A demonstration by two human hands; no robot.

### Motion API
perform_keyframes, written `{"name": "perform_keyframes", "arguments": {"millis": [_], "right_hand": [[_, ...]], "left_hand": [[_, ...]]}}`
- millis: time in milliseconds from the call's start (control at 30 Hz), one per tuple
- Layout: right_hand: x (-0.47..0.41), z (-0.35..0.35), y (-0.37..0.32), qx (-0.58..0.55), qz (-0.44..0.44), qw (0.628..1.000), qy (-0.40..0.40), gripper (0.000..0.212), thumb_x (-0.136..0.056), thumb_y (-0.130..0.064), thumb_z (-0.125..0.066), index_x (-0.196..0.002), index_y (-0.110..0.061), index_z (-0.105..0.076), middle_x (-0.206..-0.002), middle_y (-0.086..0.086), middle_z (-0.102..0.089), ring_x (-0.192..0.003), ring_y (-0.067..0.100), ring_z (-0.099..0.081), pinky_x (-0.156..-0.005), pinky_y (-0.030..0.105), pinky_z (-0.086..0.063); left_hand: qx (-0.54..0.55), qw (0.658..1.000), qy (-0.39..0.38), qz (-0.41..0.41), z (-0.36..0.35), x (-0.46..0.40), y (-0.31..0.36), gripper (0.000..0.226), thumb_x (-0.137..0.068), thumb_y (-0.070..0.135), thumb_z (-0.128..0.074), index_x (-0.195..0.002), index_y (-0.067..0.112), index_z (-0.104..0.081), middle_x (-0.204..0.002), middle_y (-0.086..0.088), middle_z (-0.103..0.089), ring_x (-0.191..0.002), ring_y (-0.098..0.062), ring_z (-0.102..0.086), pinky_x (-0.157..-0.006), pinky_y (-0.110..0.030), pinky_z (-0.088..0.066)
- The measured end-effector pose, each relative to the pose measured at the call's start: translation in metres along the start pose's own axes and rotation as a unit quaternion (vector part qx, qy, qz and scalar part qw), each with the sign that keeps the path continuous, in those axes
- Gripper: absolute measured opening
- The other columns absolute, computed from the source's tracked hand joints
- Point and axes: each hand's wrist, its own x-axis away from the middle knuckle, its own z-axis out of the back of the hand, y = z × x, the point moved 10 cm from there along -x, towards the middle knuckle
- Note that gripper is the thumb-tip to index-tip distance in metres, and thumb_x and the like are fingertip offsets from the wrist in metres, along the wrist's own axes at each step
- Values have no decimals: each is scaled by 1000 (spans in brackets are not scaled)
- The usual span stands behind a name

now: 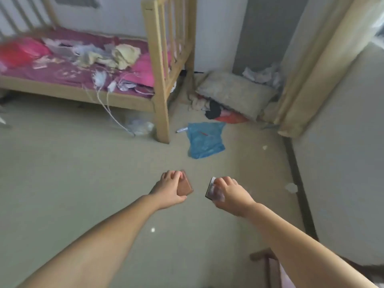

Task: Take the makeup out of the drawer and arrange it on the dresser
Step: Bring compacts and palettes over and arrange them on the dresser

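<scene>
Both arms reach forward over the bare floor. My left hand [169, 188] grips a flat brown makeup case [185, 187] from above. My right hand [229, 192] holds a dark flat compact [211, 189] with a pale, shiny face, fingers curled over its top. The two items hang side by side, a small gap between them. Neither the drawer nor the dresser top is in sight.
A wooden bed frame [161, 80] with a purple sheet and scattered clothes stands at the back left. A blue plastic bag [204, 140] lies on the floor ahead. A pillow [234, 93] and clothes pile up by the beige curtain [311, 80]. A wooden piece [262, 256] shows at the bottom right.
</scene>
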Motion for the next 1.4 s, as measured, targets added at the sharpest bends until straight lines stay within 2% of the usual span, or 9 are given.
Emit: {"name": "perform_keyframes", "arguments": {"millis": [333, 467, 600, 733, 1067, 1267, 1400], "right_hand": [[-58, -97, -357, 46, 228, 970, -65, 64, -83, -38, -58, -140, -24, -32, -139, 2, -39, -127, 24, -39, -98, 31, -39], [-65, -132, -488, 62, 313, 943, -92, 58, -82, -37, -59, -134, -20, -38, -134, 4, -43, -121, 26, -43, -95, 31, -41], [-82, -157, -592, 79, 377, 916, -110, 51, -83, -34, -54, -130, -19, -40, -130, 5, -46, -120, 27, -44, -96, 35, -43], [-122, -179, -673, 109, 419, 893, -121, 49, -84, -33, -50, -130, -20, -39, -129, 5, -46, -120, 27, -43, -95, 36, -44], [-283, -182, -869, 149, 527, 824, -146, 53, -84, -34, -58, -132, -21, -39, -129, 5, -45, -117, 27, -43, -91, 34, -44], [-368, -194, -963, 171, 552, 799, -165, 56, -84, -35, -60, -134, -21, -38, -133, 6, -43, -119, 27, -42, -91, 34, -44], [-423, -211, -1039, 172, 571, 785, -166, 55, -84, -35, -59, -133, -22, -38, -131, 6, -43, -117, 26, -43, -91, 34, -43]], "left_hand": [[16, 975, 80, 209, 97, 228, -299, 60, -72, 42, -67, -118, 23, -35, -123, -1, -37, -116, -21, -36, -89, -36, -44], [31, 951, 107, 288, 126, 312, -396, 57, -72, 41, -68, -116, 22, -36, -123, -2, -38, -115, -21, -36, -85, -35, -43], [43, 923, 142, 354, 148, 367, -472, 55, -72, 39, -68, -113, 20, -37, -119, -2, -40, -112, -22, -38, -83, -35, -44], [44, 906, 167, 387, 171, 384, -540, 55, -72, 38, -68, -114, 18, -38, -118, -3, -42, -110, -22, -39, -81, -33, -43], [51, 861, 227, 453, 288, 344, -724, 56, -73, 36, -69, -117, 16, -41, -118, -5, -44, -110, -24, -42, -88, -37, -44], [101, 834, 247, 482, 327, 328, -822, 50, -71, 33, -68, -110, 18, -41, -114, -3, -44, -108, -21, -42, -86, -36, -45], [106, 822, 260, 496, 362, 322, -908, 52, -72, 34, -68, -113, 18, -41, -114, -3, -44, -108, -22, -41, -88, -37, -44]]}}
